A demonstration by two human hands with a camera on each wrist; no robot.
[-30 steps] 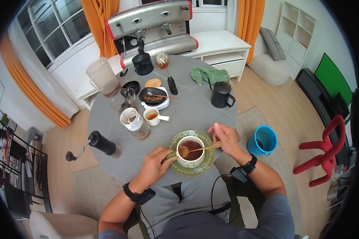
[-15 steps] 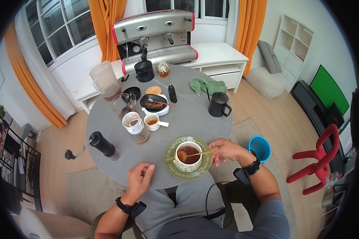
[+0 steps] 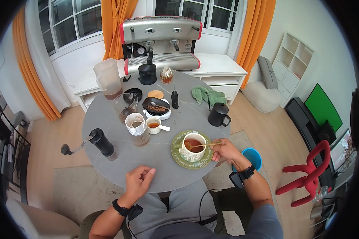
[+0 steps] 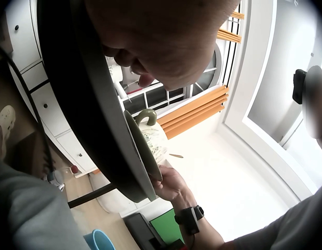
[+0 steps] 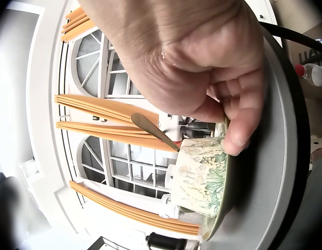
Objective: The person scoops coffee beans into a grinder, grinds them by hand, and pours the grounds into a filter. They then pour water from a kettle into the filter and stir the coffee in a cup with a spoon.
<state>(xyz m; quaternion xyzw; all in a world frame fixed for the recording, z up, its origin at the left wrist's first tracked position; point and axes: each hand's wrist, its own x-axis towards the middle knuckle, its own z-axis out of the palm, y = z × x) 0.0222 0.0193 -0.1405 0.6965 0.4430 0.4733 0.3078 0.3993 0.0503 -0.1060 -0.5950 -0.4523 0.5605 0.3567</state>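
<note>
A floral cup (image 3: 192, 154) of reddish-brown drink stands on a green lettered saucer (image 3: 180, 160) near the table's front right. A golden spoon (image 5: 149, 126) leans in the cup, its handle sticking out over the rim free of any fingers. My right hand (image 3: 226, 150) pinches the saucer's right edge; in the right wrist view its thumb and fingers are at the rim, beside the cup. Loosely curled, my left hand (image 3: 139, 181) rests at the front edge of the table and holds nothing. The cup's green handle (image 4: 146, 116) shows in the left wrist view.
On the grey round table (image 3: 107, 169) stand a hand grinder (image 3: 102, 142), a white-topped jar (image 3: 137, 129), a small handled cup (image 3: 153, 126), a scale with beans (image 3: 157, 107) and a black kettle (image 3: 219, 114). A blue bucket (image 3: 252, 158) is beyond the right edge.
My left hand has let go of the cup's handle and drawn back to the table edge. My right hand has gone from beside the spoon to the saucer, which has slid forward with the cup.
</note>
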